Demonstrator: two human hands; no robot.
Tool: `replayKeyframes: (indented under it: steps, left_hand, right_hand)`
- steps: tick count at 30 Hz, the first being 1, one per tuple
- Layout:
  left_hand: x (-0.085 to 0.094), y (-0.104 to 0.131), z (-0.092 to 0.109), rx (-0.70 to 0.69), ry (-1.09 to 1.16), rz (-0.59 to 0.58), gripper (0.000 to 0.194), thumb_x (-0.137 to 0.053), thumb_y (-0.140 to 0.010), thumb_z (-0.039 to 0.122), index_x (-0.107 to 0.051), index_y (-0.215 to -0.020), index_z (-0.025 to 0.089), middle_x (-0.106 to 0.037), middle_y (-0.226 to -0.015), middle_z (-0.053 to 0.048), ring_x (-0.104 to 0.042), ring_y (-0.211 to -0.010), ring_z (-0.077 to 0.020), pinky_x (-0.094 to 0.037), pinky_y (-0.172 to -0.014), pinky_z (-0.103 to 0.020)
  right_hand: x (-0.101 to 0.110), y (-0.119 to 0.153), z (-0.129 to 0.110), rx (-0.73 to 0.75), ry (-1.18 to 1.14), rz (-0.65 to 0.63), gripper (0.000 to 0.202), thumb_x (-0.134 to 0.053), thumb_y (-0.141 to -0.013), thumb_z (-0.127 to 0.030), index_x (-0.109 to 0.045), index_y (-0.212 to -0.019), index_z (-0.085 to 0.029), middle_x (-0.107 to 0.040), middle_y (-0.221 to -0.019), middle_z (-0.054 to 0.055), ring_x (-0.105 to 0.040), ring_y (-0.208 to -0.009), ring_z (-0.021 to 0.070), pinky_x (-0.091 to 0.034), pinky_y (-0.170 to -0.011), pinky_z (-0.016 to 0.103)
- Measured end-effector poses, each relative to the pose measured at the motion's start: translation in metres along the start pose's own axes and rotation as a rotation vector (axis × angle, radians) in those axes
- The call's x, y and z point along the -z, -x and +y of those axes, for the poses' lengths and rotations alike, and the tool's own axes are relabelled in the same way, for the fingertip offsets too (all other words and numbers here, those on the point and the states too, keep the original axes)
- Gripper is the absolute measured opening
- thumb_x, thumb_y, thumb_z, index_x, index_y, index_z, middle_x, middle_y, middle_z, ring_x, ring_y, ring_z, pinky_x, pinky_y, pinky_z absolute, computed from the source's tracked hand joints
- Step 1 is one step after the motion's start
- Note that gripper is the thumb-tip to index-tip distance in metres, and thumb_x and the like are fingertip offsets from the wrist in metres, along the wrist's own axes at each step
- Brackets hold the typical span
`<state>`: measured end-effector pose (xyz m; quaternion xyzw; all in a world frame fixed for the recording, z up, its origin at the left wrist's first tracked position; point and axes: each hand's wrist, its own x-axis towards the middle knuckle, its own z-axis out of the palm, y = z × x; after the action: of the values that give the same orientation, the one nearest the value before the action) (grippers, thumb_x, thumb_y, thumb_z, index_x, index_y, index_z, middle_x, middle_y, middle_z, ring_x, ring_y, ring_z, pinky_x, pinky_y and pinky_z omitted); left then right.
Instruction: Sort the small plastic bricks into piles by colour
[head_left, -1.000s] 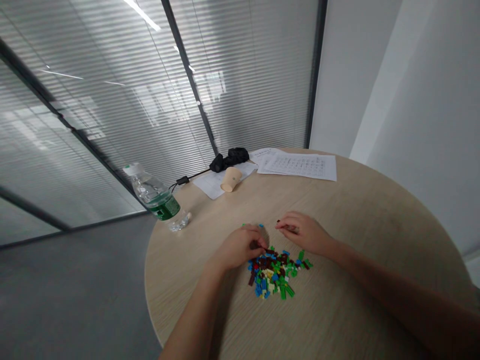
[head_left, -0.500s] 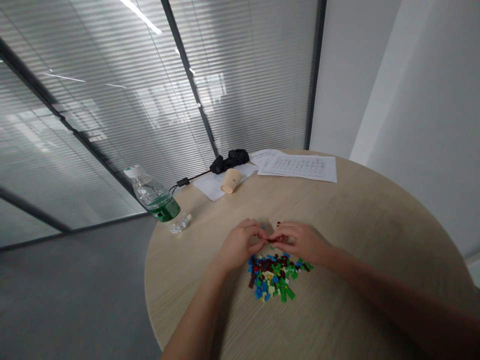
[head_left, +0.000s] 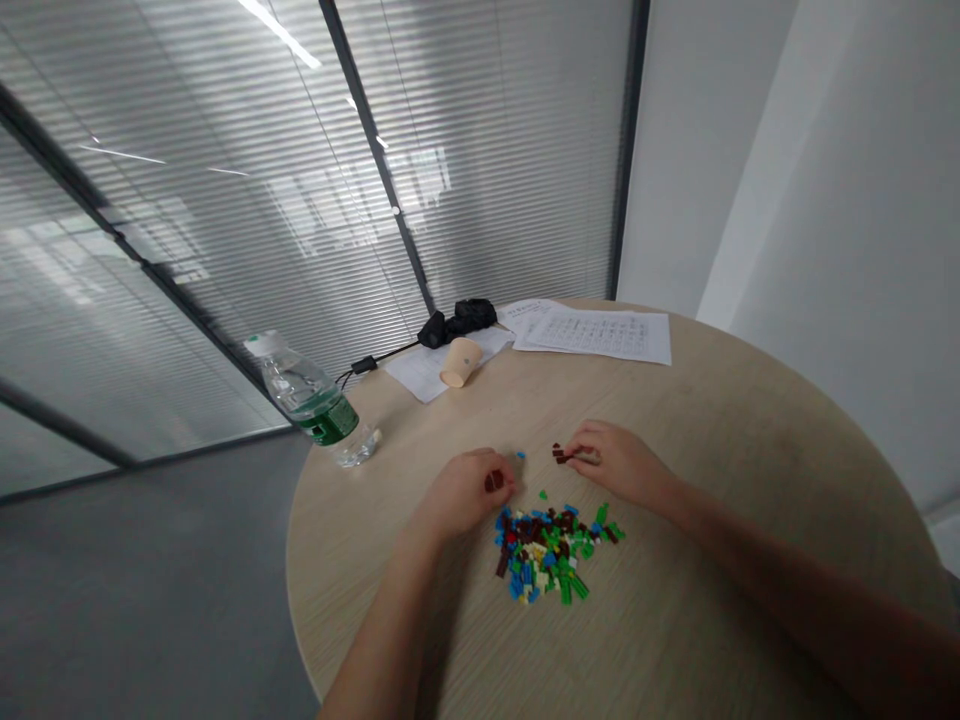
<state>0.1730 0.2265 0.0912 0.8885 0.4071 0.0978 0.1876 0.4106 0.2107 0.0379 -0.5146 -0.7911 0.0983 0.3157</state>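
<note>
Between the fingers of my left hand (head_left: 466,492) is a dark brown toy brick piece (head_left: 493,481), partly covered by the fingertips. My right hand (head_left: 619,462), farther right, has thumb and forefinger pinched at a small group of brown bricks (head_left: 560,454); I cannot make out how many of them it grips. Just below both hands lies a loose pile of small bricks (head_left: 551,552) in brown, blue, green, yellow and cream, with a little red. A single green brick (head_left: 543,495) and a blue one (head_left: 520,456) lie apart from the pile, between the hands.
Everything rests on a round wooden table (head_left: 712,430). A clear bottle with a green label (head_left: 330,418) stands at the left edge. Toward the back are a tipped paper cup (head_left: 460,362), a black bundle with a cord (head_left: 469,317) and printed sheets (head_left: 600,334).
My hands were together at a brown piece and have moved apart. The left went left and turned, showing its brown piece; the right moved right and up to the brown bricks.
</note>
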Motion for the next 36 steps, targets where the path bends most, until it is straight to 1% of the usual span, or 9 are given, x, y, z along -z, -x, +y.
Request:
replayKeyframes:
  steps: [3, 6, 10, 13, 17, 21, 24, 29, 36]
  left_hand:
    - [-0.003, 0.0, -0.001, -0.001, 0.032, -0.047, 0.011, -0.055, -0.074, 0.023, -0.063, -0.076, 0.017, -0.059, -0.076, -0.001, -0.055, -0.066, -0.0113, -0.041, -0.062, -0.021]
    - [-0.005, -0.001, -0.002, 0.004, 0.067, -0.061, 0.011, -0.055, -0.073, 0.023, -0.064, -0.076, 0.017, -0.059, -0.075, -0.001, -0.055, -0.066, -0.0113, -0.042, -0.063, -0.021]
    - [-0.006, -0.001, -0.002, 0.02, 0.114, -0.085, 0.012, -0.054, -0.072, 0.021, -0.063, -0.077, 0.016, -0.06, -0.074, 0.0, -0.055, -0.065, -0.0108, -0.042, -0.061, -0.02]
    - [-0.006, -0.001, -0.002, 0.006, 0.141, -0.103, 0.014, -0.051, -0.071, 0.015, -0.063, -0.079, 0.015, -0.06, -0.074, 0.0, -0.054, -0.065, -0.0102, -0.042, -0.061, -0.02]
    - [-0.006, -0.001, -0.004, -0.008, 0.162, -0.098, 0.017, -0.05, -0.069, 0.012, -0.062, -0.081, 0.015, -0.061, -0.075, -0.001, -0.055, -0.065, -0.0102, -0.042, -0.061, -0.02]
    - [-0.003, 0.001, -0.007, -0.006, 0.145, -0.102, 0.015, -0.052, -0.07, 0.014, -0.063, -0.08, 0.015, -0.06, -0.075, -0.001, -0.054, -0.064, -0.0099, -0.042, -0.06, -0.02]
    - [0.0, 0.003, -0.008, -0.012, 0.106, -0.109, 0.015, -0.052, -0.072, 0.016, -0.065, -0.08, 0.016, -0.06, -0.074, 0.0, -0.053, -0.064, -0.0099, -0.041, -0.061, -0.02]
    - [0.001, 0.002, -0.007, -0.032, 0.072, -0.125, 0.014, -0.057, -0.07, 0.017, -0.067, -0.079, 0.018, -0.059, -0.073, 0.0, -0.052, -0.065, -0.0104, -0.04, -0.061, -0.02]
    - [-0.002, 0.0, -0.008, -0.048, 0.059, -0.135, 0.01, -0.057, -0.071, 0.017, -0.066, -0.073, 0.017, -0.059, -0.074, 0.0, -0.053, -0.067, -0.0105, -0.039, -0.062, -0.02]
  right_hand:
    - [-0.005, -0.001, 0.0, -0.036, -0.004, -0.002, 0.009, -0.06, -0.075, -0.019, -0.066, -0.081, -0.02, -0.062, -0.081, 0.003, -0.057, -0.073, 0.0149, -0.044, -0.069, 0.027]
    - [-0.008, -0.002, 0.004, -0.046, -0.011, 0.042, 0.012, -0.062, -0.074, -0.021, -0.065, -0.086, -0.02, -0.06, -0.088, 0.004, -0.056, -0.069, 0.0139, -0.045, -0.069, 0.028]
    - [-0.012, -0.005, 0.005, 0.056, -0.043, 0.047, 0.019, -0.058, -0.077, -0.019, -0.063, -0.095, -0.02, -0.061, -0.099, 0.006, -0.058, -0.083, 0.0166, -0.046, -0.076, 0.03]
    - [-0.012, -0.008, 0.003, 0.109, -0.045, 0.027, 0.013, -0.056, -0.079, -0.016, -0.065, -0.087, -0.02, -0.064, -0.094, 0.005, -0.057, -0.089, 0.0179, -0.044, -0.082, 0.033]
    - [-0.012, -0.01, 0.002, 0.08, -0.043, 0.029, 0.011, -0.056, -0.079, -0.018, -0.065, -0.084, -0.02, -0.065, -0.09, 0.004, -0.058, -0.086, 0.0177, -0.044, -0.081, 0.033]
    - [-0.01, -0.007, 0.001, 0.071, -0.057, 0.073, 0.013, -0.056, -0.078, -0.019, -0.066, -0.085, -0.022, -0.063, -0.097, 0.005, -0.059, -0.087, 0.017, -0.046, -0.078, 0.03]
    - [-0.008, -0.002, -0.005, 0.102, -0.078, 0.068, 0.015, -0.053, -0.079, -0.018, -0.066, -0.087, -0.022, -0.063, -0.096, 0.004, -0.059, -0.084, 0.0159, -0.047, -0.075, 0.028]
    - [-0.007, 0.004, -0.017, 0.182, -0.083, 0.048, 0.015, -0.053, -0.079, -0.016, -0.065, -0.087, -0.022, -0.064, -0.092, 0.005, -0.058, -0.086, 0.0167, -0.046, -0.08, 0.031]
    - [-0.01, 0.003, -0.013, 0.184, -0.087, 0.056, 0.015, -0.054, -0.078, -0.015, -0.065, -0.086, -0.021, -0.064, -0.091, 0.004, -0.057, -0.086, 0.0166, -0.046, -0.079, 0.031]
